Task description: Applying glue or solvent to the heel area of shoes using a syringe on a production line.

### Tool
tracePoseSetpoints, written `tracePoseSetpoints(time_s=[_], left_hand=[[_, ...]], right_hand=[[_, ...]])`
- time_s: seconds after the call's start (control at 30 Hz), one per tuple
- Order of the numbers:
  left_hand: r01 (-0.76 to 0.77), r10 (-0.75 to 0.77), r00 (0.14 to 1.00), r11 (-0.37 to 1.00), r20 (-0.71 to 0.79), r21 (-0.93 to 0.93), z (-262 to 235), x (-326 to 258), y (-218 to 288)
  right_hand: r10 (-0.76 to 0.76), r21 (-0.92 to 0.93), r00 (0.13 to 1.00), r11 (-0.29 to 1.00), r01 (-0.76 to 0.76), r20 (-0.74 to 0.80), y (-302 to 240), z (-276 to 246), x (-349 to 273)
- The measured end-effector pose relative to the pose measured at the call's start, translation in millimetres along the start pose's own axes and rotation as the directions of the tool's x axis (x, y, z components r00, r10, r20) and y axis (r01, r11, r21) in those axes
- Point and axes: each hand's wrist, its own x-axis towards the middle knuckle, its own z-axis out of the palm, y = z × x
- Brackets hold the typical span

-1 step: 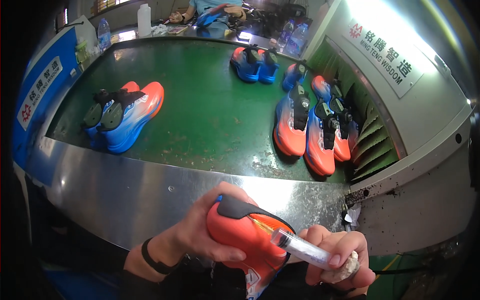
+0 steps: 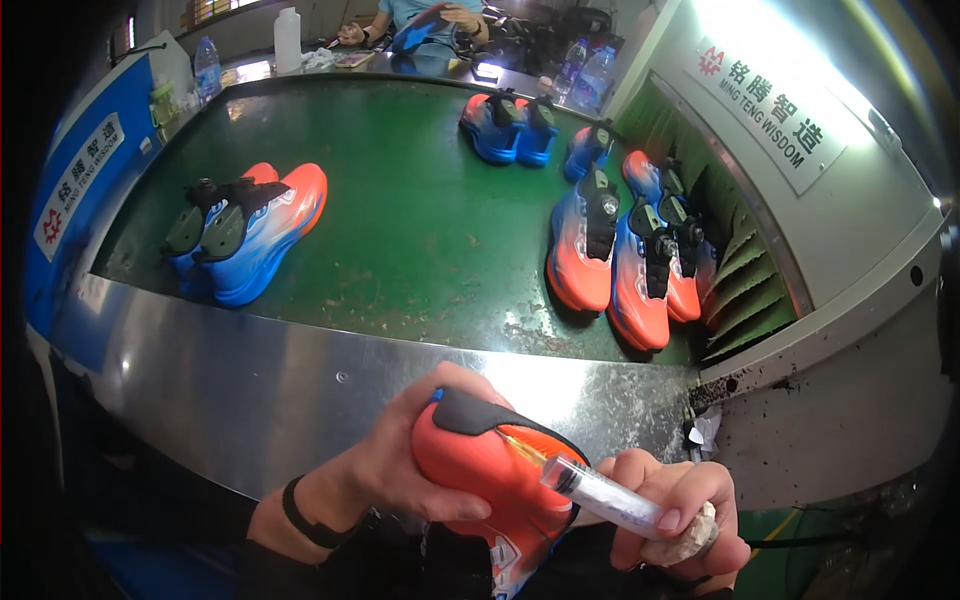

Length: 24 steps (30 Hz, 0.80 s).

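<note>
Near the bottom centre, my left hand (image 2: 395,455) grips a red-orange sports shoe (image 2: 465,462) by its rounded end, thumb across the red surface. The shoe is tilted, so a black patch of sole (image 2: 470,415) and an orange strip show along its upper edge. My right hand (image 2: 690,490) is closed round a clear syringe (image 2: 610,498), pointed up and left. Its thin yellowish tip (image 2: 523,449) reaches the seam beside the black sole; whether it touches is too fine to tell. A crumpled off-white lump (image 2: 690,538) sits in the right hand's fingers.
Beyond a metal ledge (image 2: 250,370) lies a green conveyor belt (image 2: 400,220). A pair of blue-orange shoes (image 2: 285,215) stands left on it; several more (image 2: 640,290) stand right, beside a machine opening with green flaps (image 2: 745,260). Across the belt, a person (image 2: 425,25) handles a blue piece.
My hands, the shoe and the syringe stay almost in place. Across the belt, the person's blue piece has shifted slightly.
</note>
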Motion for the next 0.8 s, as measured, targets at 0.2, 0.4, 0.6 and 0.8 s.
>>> tracePoseSetpoints(time_s=[0.2,0.4,0.6,0.8], left_hand=[[0.028,-0.034,0.996,0.996,-0.077,-0.084,-1,0,-4],[0.094,-0.131,0.973,0.976,-0.188,-0.194,2,3,-4],[0.1,-0.131,0.959,0.986,-0.252,-0.131,-1,5,-6],[0.123,-0.182,0.93,0.973,-0.321,-0.195,1,5,-11]], right_hand=[[0.048,-0.003,0.996,0.999,-0.048,-0.071,-5,1,-1],[0.033,0.009,0.99,0.999,-0.032,-0.138,-2,-5,-13],[0.092,0.049,0.977,0.995,-0.084,-0.192,3,-7,-25],[0.172,0.092,0.951,0.984,-0.153,-0.259,4,-6,-36]])
